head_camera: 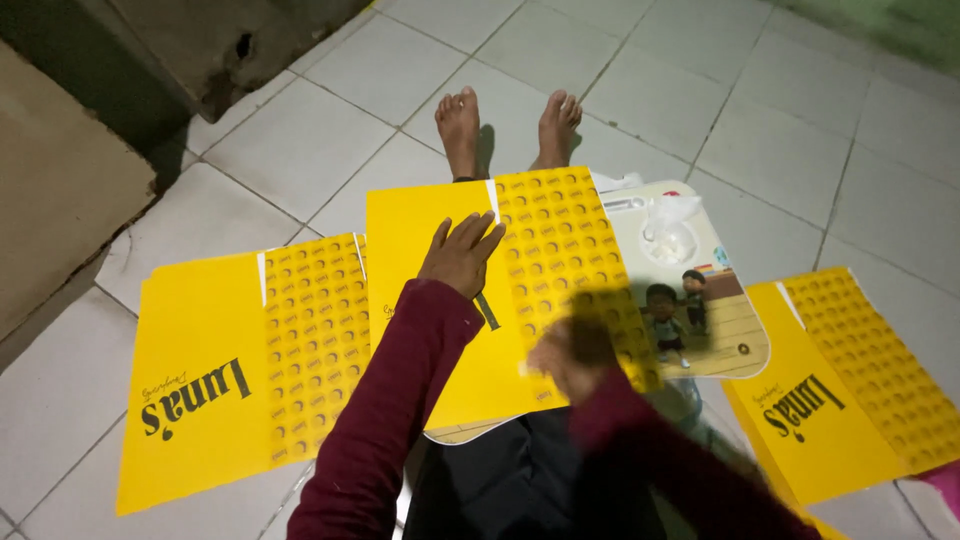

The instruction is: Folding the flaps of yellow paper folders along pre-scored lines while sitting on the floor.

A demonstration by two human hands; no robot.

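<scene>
A yellow flat carton sheet lies left on the tiled floor. The left hand rests open, palm down, on the middle yellow sheet across the lap, its long axis left-right. The right hand hovers nearer, blurred; grip unclear. Another sheet lies right.

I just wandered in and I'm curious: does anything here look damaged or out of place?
Yes. The dark wall base at top left is chipped, with a hole. A cartoon picture board lies partly under the middle yellow sheet, which the left hand presses flat. The right hand is blurred. The other sheets lie flat on the tiles.
</scene>
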